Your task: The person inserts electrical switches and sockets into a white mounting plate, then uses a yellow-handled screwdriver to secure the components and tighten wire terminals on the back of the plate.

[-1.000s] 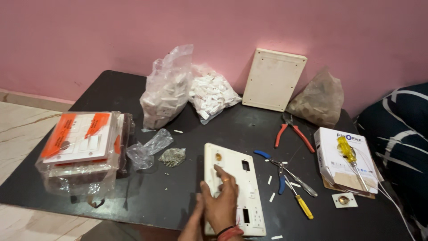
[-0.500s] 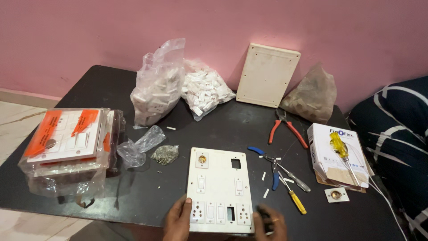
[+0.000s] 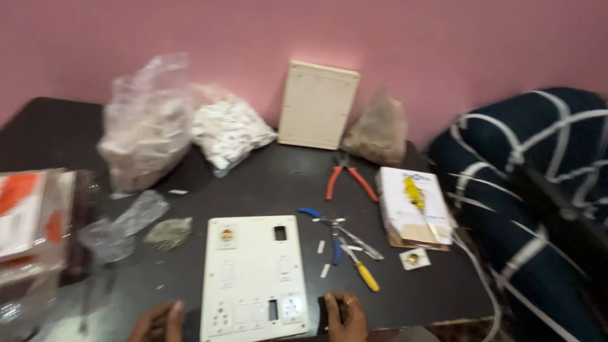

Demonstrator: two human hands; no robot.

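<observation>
- pink wall [image 3: 443, 44] fills the top of the frame; below it a black table [image 3: 266, 183] carries everything.
- white switch plate [image 3: 253, 275] lies flat at lower centre, with cut-outs and a few fittings set in it.
- left hand [image 3: 155, 323] sits at the bottom edge, just left of the plate's lower corner, fingers curled down on the table; it grips nothing that shows.
- right hand [image 3: 345, 316] rests at the plate's lower right corner, knuckles up, fingers bent, a ring on one; whether it pinches the plate's edge i cannot tell.
- right of the plate: a yellow-handled screwdriver [image 3: 361, 269] and a blue-handled tool [image 3: 332, 225], crossed.
- red pliers [image 3: 345, 177] lie above them, and a small box [image 3: 415, 206] at centre right.
- upper centre: a cream panel [image 3: 316, 104] leans on the wall.
- upper left: two plastic bags [image 3: 149, 126] of white parts.
- left edge: wrapped orange packs [image 3: 25, 215].
</observation>
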